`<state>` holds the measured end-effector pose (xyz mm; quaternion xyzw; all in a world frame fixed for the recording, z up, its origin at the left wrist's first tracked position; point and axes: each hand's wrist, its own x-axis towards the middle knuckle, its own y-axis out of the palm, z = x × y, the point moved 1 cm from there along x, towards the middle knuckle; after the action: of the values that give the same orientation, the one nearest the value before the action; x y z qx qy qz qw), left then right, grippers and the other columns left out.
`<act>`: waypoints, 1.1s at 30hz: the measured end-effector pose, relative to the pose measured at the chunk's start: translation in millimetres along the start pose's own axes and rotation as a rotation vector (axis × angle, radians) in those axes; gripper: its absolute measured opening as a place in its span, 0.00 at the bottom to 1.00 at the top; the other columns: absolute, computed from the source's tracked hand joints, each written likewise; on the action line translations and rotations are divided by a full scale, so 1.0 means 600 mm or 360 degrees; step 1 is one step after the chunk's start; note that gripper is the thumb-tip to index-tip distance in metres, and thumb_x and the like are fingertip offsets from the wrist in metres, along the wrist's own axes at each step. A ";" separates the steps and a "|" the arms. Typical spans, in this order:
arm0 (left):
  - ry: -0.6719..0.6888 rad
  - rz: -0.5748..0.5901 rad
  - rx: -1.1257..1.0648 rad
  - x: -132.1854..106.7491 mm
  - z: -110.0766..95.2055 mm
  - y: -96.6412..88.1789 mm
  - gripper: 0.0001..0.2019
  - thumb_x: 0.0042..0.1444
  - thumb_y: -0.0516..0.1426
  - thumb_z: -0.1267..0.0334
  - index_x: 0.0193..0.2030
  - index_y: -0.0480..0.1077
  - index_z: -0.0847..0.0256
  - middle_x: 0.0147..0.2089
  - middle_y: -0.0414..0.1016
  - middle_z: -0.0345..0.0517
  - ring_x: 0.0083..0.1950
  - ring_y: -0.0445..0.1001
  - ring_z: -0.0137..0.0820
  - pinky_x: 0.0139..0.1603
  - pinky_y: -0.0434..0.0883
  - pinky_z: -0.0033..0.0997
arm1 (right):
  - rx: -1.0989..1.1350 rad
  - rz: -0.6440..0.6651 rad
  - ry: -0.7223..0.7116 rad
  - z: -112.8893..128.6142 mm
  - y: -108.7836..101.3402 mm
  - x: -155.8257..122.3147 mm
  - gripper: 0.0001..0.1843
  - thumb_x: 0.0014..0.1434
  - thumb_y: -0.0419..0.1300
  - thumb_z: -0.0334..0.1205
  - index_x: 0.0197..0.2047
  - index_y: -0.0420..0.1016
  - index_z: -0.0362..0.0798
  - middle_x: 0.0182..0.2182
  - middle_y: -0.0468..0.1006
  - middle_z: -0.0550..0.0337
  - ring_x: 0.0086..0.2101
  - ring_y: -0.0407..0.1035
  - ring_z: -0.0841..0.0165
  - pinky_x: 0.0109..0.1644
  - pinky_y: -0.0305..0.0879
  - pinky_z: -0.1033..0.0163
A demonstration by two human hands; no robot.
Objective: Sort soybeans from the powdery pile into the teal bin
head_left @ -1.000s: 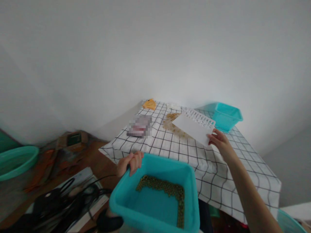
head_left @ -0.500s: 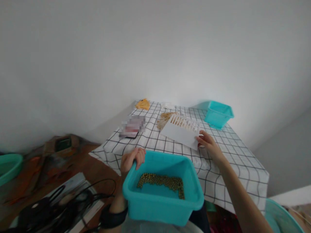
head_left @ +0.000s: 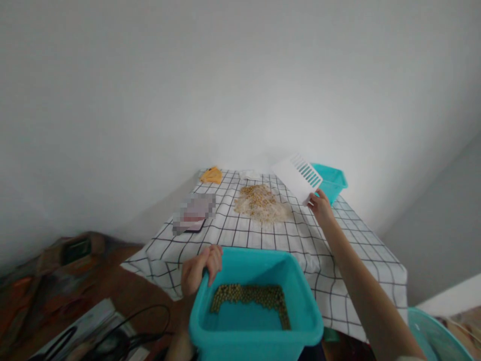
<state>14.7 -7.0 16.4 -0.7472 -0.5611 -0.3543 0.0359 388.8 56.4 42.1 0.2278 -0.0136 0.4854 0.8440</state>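
- Left hand clamped on the far-left corner of a turquoise plastic basin, fingers curled over the rim.
- Basin sat in front of the near edge of a table spread with a white, black-checked cloth; what bore it underneath, could not tell.
- Inside it, small olive-brown beans lay banked along the far wall and down the right side, the near-left part of the floor bare.
- Right hand pinched a slotted white sheet by its near corner, thumb and fingers closed on it. Sheet tilted, a row of slots along its right side.
- Second turquoise basin stood toward the table's far-right corner, partly behind the sheet and seen through some slots — contact between the two, could not tell.
- Heap of grain lay loose on the cloth, mid-table toward the far edge: golden pieces on top, paler fine material spread toward the near side.
- Yellow cloth at the far-left corner; crumpled white item by the far edge.
- Flat item near the left edge — pixelated, details unreadable.
- Black cables below, left of the table; pale turquoise tub beyond its near-right corner.
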 end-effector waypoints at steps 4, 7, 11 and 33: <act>0.0004 0.0042 -0.0012 0.012 0.001 0.031 0.29 0.66 0.50 0.63 0.10 0.59 0.57 0.12 0.60 0.39 0.19 0.60 0.29 0.37 0.61 0.38 | 0.0127 -0.0111 0.0097 -0.035 -0.017 0.002 0.13 0.40 0.66 0.36 0.32 0.71 0.54 0.27 0.77 0.69 0.27 0.68 0.72 0.29 0.64 0.67; -0.0036 0.0014 -0.0040 0.015 0.011 0.031 0.29 0.67 0.48 0.63 0.11 0.58 0.57 0.12 0.59 0.38 0.19 0.60 0.29 0.37 0.61 0.38 | 0.0129 -0.0112 0.0113 -0.046 -0.021 -0.001 0.13 0.41 0.66 0.36 0.33 0.71 0.55 0.26 0.77 0.69 0.27 0.69 0.71 0.28 0.63 0.67; -0.0078 -0.0001 -0.0037 0.002 0.023 0.018 0.29 0.67 0.48 0.64 0.11 0.59 0.57 0.13 0.60 0.39 0.20 0.61 0.29 0.37 0.61 0.38 | 0.0150 -0.0094 0.0102 -0.047 -0.015 -0.005 0.13 0.43 0.65 0.35 0.34 0.73 0.55 0.28 0.79 0.69 0.28 0.70 0.71 0.29 0.64 0.66; 0.0052 -0.0014 -0.0023 0.011 0.015 0.029 0.30 0.68 0.46 0.64 0.11 0.58 0.57 0.13 0.58 0.39 0.21 0.60 0.30 0.40 0.62 0.38 | 0.0156 -0.0301 -0.0022 -0.051 -0.024 0.009 0.07 0.44 0.63 0.36 0.30 0.71 0.50 0.25 0.77 0.66 0.25 0.68 0.70 0.28 0.64 0.65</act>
<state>35.1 -4.2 19.2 -0.7391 -0.5611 -0.3707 0.0381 397.8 67.0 10.6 0.2723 0.0258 0.4021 0.8738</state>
